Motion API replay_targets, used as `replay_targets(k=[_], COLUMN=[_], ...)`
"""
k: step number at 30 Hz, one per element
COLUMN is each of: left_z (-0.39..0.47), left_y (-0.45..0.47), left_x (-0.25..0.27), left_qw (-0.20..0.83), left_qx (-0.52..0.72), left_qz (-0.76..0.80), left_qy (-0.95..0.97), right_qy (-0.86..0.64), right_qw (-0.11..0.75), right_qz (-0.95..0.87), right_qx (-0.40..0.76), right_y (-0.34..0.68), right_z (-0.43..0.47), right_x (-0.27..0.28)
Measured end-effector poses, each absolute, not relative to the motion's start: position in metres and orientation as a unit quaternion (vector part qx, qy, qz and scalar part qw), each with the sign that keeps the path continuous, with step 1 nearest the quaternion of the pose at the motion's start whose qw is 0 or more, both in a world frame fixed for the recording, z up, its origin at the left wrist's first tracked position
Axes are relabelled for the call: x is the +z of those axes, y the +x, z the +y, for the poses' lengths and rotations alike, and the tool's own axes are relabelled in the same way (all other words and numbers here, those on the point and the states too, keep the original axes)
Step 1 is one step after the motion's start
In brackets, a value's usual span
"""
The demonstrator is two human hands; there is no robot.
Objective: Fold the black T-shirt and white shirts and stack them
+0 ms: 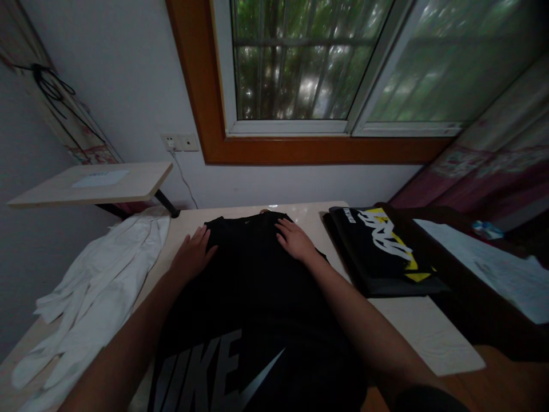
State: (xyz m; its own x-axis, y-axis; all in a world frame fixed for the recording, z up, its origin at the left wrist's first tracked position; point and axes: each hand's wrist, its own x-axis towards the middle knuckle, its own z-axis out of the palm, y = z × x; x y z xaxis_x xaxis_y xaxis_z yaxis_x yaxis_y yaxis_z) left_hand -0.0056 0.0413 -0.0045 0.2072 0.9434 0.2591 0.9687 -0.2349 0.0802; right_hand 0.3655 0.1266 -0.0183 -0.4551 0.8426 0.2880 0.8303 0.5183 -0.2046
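A black T-shirt (244, 274) with a large grey NIKE print lies spread on the pale table (309, 209), its neckline toward the wall. Near the shirt's far left corner rests my left hand (191, 253), fingers stretched out along the edge of the cloth. My right hand (295, 238) lies flat on the far right shoulder part, fingers spread. Neither hand grips the fabric. The near end of the shirt drops out of view at the bottom.
To the right sits a stack of folded black clothing (381, 246) with a white and yellow print, beside a paper sheet (484, 263). Rumpled white cloth (98, 286) lies on the left, under a small raised shelf (98, 183). A cord (184, 178) hangs from the wall socket.
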Motion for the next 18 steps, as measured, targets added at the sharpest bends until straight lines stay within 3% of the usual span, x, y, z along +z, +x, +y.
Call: replay_targets(k=[9, 18], left_z=[0.060, 0.060], left_y=[0.000, -0.004], left_x=[-0.017, -0.018], left_qw=[0.064, 0.081], left_qx=[-0.100, -0.098], left_qz=[-0.655, -0.592], left_qy=[-0.746, -0.796], right_qy=[-0.492, -0.488], right_qw=[0.179, 0.187], right_qz=[-0.852, -0.853], right_qx=[0.018, 0.010], right_y=[0.366, 0.366], right_z=[0.126, 0.128], right_x=[-0.017, -0.022])
